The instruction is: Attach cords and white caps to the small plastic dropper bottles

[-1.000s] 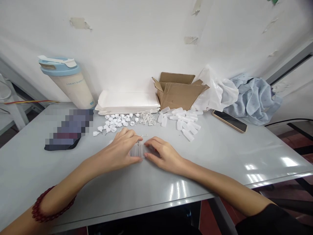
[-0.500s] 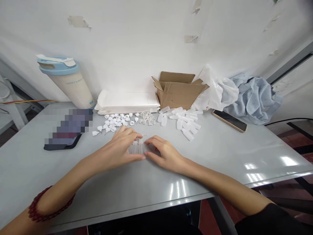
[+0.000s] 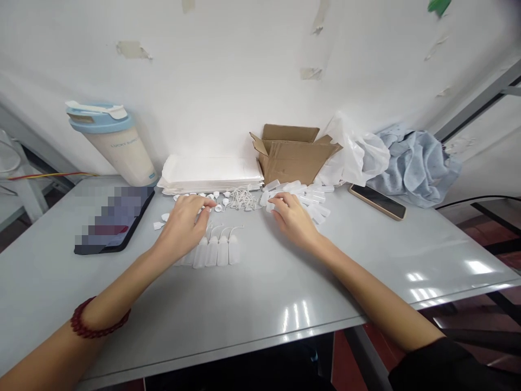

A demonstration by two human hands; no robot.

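My left hand (image 3: 186, 220) is over the near side of a pile of white caps (image 3: 226, 201), thumb and index finger apart with nothing visible between them. My right hand (image 3: 293, 220) is at the left edge of a heap of small translucent plastic bottles (image 3: 319, 196). Its thumb and fingertips close around the end of one small plastic bottle (image 3: 270, 207). In front of my left hand lies a row of several bottles (image 3: 222, 252) fitted with thin, curved white tubes; my left hand and wrist partly cover the row's left end. Loose white tubes (image 3: 244, 199) lie between the caps and the bottle heap.
Along the wall stand a tumbler (image 3: 122, 149), a stack of white sheets or envelopes (image 3: 209, 171), an open cardboard box (image 3: 293, 160), a plastic bag (image 3: 354, 155) and a blue cloth (image 3: 419, 165). Phones lie left (image 3: 132, 239) and right (image 3: 378, 201) on the grey table (image 3: 252, 309).
Both hands have left the row of bottles and moved apart: the left toward the caps, the right toward the bottle heap. The row is now uncovered. The view has shifted slightly.
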